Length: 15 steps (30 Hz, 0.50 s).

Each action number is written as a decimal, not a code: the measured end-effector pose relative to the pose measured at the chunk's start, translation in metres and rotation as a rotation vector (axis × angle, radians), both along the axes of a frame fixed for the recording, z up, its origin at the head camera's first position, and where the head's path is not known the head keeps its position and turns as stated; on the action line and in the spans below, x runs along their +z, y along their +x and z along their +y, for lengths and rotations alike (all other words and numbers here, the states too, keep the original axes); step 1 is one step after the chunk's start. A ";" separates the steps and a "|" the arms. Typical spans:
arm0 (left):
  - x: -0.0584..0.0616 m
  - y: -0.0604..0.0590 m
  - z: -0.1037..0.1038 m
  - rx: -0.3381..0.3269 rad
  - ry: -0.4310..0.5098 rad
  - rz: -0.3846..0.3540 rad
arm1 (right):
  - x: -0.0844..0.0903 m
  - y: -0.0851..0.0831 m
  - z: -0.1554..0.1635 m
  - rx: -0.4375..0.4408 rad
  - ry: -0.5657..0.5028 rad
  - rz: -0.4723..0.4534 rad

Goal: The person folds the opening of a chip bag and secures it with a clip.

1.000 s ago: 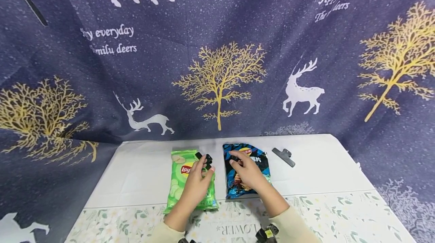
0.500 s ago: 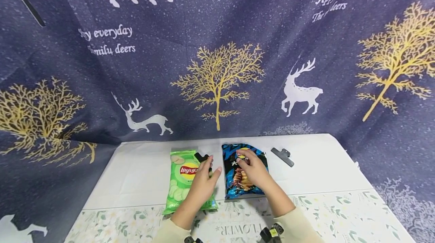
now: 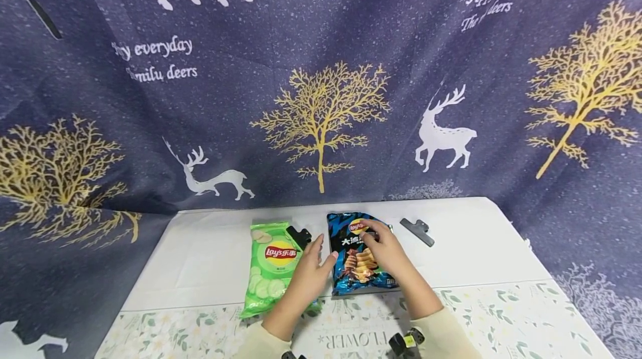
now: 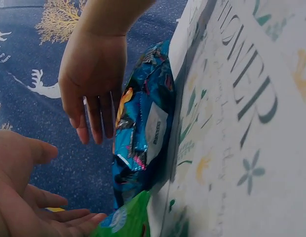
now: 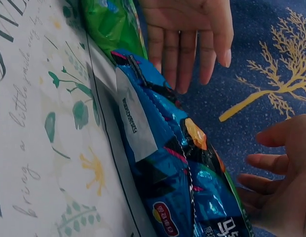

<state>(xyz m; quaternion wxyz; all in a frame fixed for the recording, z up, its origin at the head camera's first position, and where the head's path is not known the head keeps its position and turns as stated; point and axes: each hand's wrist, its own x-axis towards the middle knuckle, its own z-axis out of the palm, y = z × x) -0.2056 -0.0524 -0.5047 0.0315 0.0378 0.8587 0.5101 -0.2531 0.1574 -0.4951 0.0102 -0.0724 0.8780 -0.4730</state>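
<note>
White tabletop backed by navy deer-print curtain; two crisp bags lying flat, hands hovering over them.

Floral cloth strip is laid along the near table edge; bare table is left open to the left of the bags and to the right. Blue crisp bag is set at centre, green crisp bag just beside it on the left, both looking sealed. Left hand is held between the bags, fingers straight and slightly apart, gripping nothing. Right hand is held over the blue bag, fingers relaxed and loosely spread. Black clip is seen at the green bag's top right corner; grey clip lies apart, right of the blue bag.
</note>
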 end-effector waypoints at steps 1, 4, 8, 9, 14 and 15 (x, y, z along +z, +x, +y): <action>-0.001 0.000 0.001 -0.003 -0.005 -0.001 | 0.000 -0.001 0.001 -0.001 -0.001 0.000; -0.003 0.001 0.004 -0.011 -0.019 0.005 | 0.000 -0.003 0.003 -0.002 -0.005 0.002; -0.005 0.002 0.006 -0.019 -0.045 0.007 | -0.001 -0.004 0.008 -0.007 -0.005 -0.007; -0.006 0.002 0.007 -0.020 -0.055 0.010 | -0.002 -0.004 0.009 -0.009 0.001 -0.008; -0.009 0.003 0.009 -0.042 -0.071 0.004 | -0.004 -0.006 0.013 -0.028 0.016 -0.009; -0.009 0.004 0.010 -0.047 -0.070 0.001 | -0.004 -0.006 0.014 -0.027 0.021 -0.010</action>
